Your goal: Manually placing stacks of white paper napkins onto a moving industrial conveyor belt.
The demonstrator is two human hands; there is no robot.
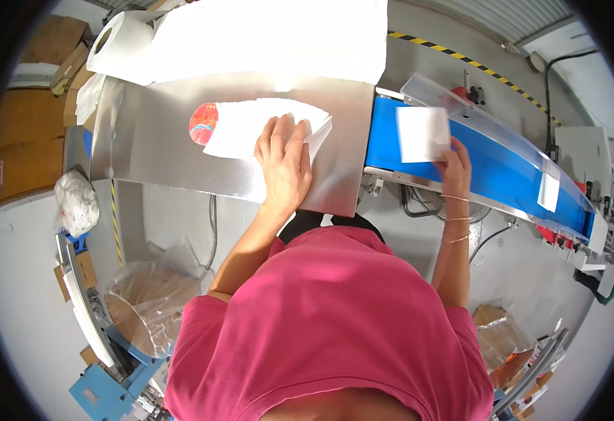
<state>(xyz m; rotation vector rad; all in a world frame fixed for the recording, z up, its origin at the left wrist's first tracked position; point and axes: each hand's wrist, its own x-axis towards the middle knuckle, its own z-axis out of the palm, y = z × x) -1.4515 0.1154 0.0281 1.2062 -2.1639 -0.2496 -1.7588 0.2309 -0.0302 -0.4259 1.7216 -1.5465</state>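
We are resting our left hand [285, 160], fingers a bit spread, on white papers [240, 128] lying long from left to right on the metal table [159, 144]. With our right hand [456, 168] we are pinching a white paper square [423, 133] by its near right corner, over the blue conveyor belt [500, 163].

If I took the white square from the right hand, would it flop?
The white square is probably light: it looks thin, and the right hand holds just one corner. It might not flop much; its edges look straight.
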